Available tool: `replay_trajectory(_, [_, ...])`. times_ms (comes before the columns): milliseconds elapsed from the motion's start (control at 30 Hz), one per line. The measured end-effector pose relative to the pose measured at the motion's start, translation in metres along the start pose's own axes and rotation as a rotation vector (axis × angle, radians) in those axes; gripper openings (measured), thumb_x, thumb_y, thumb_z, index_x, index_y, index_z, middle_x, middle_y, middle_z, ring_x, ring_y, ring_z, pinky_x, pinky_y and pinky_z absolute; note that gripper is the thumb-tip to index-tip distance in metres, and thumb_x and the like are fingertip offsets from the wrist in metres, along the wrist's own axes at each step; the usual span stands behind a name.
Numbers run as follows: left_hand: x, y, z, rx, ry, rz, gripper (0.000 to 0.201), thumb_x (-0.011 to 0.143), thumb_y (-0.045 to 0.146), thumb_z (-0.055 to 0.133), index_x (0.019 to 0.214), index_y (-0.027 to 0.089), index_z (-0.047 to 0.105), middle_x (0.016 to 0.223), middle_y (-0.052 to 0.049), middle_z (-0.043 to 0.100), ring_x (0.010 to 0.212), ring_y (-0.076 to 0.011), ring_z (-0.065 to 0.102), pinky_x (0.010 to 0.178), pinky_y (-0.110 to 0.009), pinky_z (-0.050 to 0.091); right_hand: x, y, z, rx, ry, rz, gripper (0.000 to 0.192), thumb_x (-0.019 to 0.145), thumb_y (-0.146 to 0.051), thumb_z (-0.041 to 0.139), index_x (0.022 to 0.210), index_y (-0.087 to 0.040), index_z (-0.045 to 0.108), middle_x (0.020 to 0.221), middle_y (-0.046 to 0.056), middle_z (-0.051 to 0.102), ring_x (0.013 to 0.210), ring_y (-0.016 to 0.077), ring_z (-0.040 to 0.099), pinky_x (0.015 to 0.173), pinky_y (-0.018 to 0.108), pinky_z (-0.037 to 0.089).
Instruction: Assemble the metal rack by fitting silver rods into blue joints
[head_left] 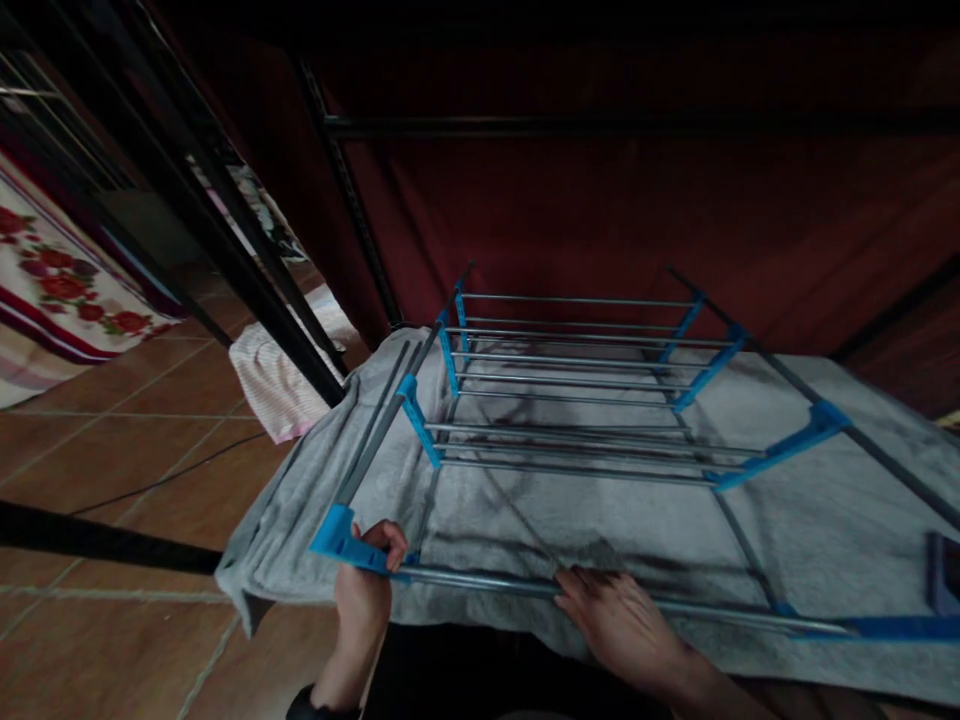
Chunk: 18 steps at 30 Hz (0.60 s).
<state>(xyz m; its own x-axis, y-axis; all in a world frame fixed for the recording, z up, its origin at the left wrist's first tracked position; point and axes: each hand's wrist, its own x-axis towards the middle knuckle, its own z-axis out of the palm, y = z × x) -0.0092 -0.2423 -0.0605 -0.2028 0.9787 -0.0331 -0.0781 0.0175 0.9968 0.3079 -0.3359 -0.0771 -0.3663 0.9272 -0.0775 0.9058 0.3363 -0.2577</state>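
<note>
Drying rack (585, 400), grey metal rods with blue plastic joints, lies flat on a grey towel (825, 500) spread over a raised surface; dark red cloth (600, 210) hangs behind the rack. Left hand (364, 590) is at the rack's near left corner: fingers curled together and clamped around the blue corner joint (337, 535), thumb on top. Right hand (619, 615) is on the rack's near rail (480, 578), right of the left hand: fingers slightly spread and laid flat, tips touching the rail, palm on the towel just in front of it; not wrapped around anything. Left of the rack, a tiled floor (112, 460) with a black cable across it, a pink striped cloth (274, 385) and a floral fabric (52, 290) further off.
</note>
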Motion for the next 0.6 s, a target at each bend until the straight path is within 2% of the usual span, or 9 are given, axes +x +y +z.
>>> replay_trajectory(233, [0.003, 0.003, -0.004, 0.01, -0.019, -0.018, 0.07, 0.092, 0.074, 0.03, 0.05, 0.022, 0.049, 0.048, -0.002, 0.04, 0.051, -0.018, 0.039, 0.056, -0.033, 0.033, 0.002, -0.001, 0.001, 0.056, 0.012, 0.017, 0.027, 0.105, -0.033, 0.045, 0.121, -0.027, 0.065, 0.113, 0.004, 0.075, 0.099, 0.0235, 0.071, 0.085, 0.035, 0.05])
replay_trajectory(367, [0.008, -0.003, -0.011, 0.041, -0.05, -0.031, 0.071, 0.089, 0.077, 0.035, 0.047, 0.022, 0.049, 0.049, -0.003, 0.042, 0.051, -0.0186, 0.039, 0.055, -0.034, 0.034, 0.002, 0.002, 0.004, 0.097, 0.089, 0.016, 0.03, 0.104, -0.037, 0.048, 0.128, -0.028, 0.063, 0.122, 0.005, 0.072, 0.109, 0.0244, 0.069, 0.097, 0.038, 0.048])
replay_trajectory(467, [0.012, -0.008, -0.016, 0.03, -0.041, -0.054, 0.071, 0.087, 0.077, 0.037, 0.046, 0.022, 0.051, 0.048, -0.004, 0.043, 0.05, -0.0189, 0.039, 0.054, -0.035, 0.034, 0.003, 0.009, 0.002, 0.119, 0.143, 0.017, 0.031, 0.105, -0.037, 0.045, 0.127, -0.027, 0.064, 0.121, 0.005, 0.072, 0.111, 0.0239, 0.067, 0.106, 0.041, 0.044])
replay_trajectory(600, [0.018, -0.01, -0.021, 0.019, -0.026, -0.12, 0.069, 0.08, 0.081, 0.044, 0.043, 0.022, 0.049, 0.047, -0.004, 0.043, 0.048, -0.0192, 0.041, 0.052, -0.035, 0.037, 0.003, 0.017, -0.008, 0.132, 0.094, 0.047, 0.031, 0.106, -0.036, 0.043, 0.121, -0.024, 0.067, 0.118, 0.006, 0.073, 0.108, 0.0225, 0.068, 0.107, 0.04, 0.044])
